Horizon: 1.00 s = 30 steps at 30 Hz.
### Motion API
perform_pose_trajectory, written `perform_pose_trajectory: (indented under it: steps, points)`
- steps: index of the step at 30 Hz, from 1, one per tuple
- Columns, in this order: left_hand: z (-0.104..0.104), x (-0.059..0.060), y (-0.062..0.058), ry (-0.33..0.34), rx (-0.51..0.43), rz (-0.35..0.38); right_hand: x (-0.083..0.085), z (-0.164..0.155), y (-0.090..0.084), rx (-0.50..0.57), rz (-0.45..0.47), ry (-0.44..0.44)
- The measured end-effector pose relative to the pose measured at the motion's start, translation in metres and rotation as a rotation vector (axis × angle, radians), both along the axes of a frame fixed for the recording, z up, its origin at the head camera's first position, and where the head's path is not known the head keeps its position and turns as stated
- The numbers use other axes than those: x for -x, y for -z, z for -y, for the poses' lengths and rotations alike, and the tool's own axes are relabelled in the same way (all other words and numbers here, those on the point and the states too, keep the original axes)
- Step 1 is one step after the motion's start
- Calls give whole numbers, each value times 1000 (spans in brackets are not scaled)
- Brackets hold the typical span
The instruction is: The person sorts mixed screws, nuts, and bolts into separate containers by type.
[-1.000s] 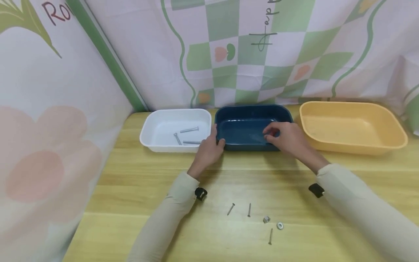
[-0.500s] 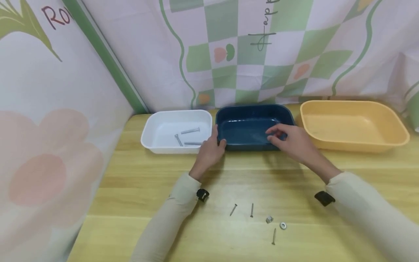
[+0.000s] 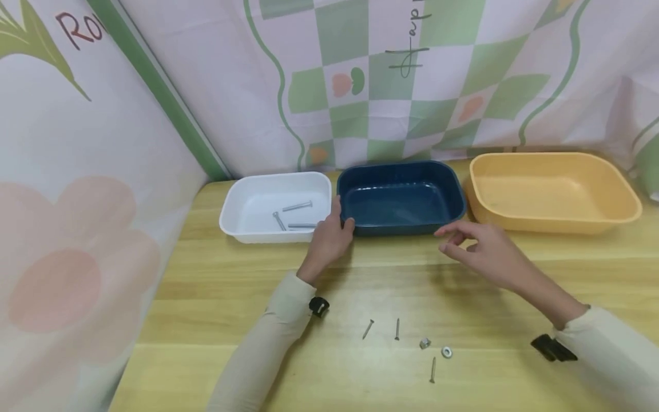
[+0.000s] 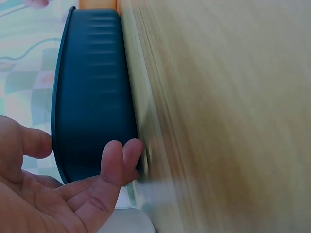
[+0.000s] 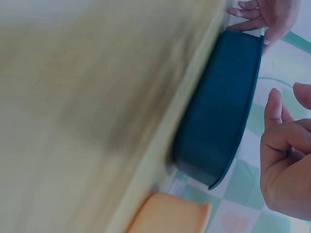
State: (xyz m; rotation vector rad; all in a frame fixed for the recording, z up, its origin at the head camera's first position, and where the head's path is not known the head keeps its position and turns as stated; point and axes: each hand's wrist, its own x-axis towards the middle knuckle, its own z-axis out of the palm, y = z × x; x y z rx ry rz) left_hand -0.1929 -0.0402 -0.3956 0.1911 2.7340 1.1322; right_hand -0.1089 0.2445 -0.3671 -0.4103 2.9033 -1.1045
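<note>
At the left front corner of the dark blue tray (image 3: 401,226) is my left hand (image 3: 330,236). Its thumb touches the rim in the left wrist view, and its other fingers lie loosely bent at the tray's end. My right hand (image 3: 486,249) hovers over the table just in front of the blue tray's right corner. Its fingers are loosely bent, thumb and index apart, and nothing shows between them. The blue tray's visible inside holds nothing. Bolts (image 3: 297,206) lie in the white tray (image 3: 242,233), which stands left of the blue one.
A yellow tray (image 3: 556,224) stands at the right. Nearer on the wooden table (image 3: 231,309) lie a screw (image 3: 368,329), a second screw (image 3: 397,329), a third screw (image 3: 433,370), a nut (image 3: 424,343) and a washer (image 3: 447,352). Patterned cloth (image 3: 396,86) hangs behind.
My right hand has drawn back from over the blue tray, toward me and to the right, its thumb and index slightly parted. The left hand stays at the tray's corner.
</note>
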Motion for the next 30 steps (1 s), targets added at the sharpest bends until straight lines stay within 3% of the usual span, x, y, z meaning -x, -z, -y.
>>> perform_pose_trajectory:
  steps: [15,24,30]
  points:
    - [1,2,1,15,-8,-5,-35,-30,17,-19,62,-6]
    - [-2,5,1,13,-8,-21,-49,-41,34,-51,53,-35]
    - [0,4,2,6,1,-2,-55,-45,39,-11,107,-61]
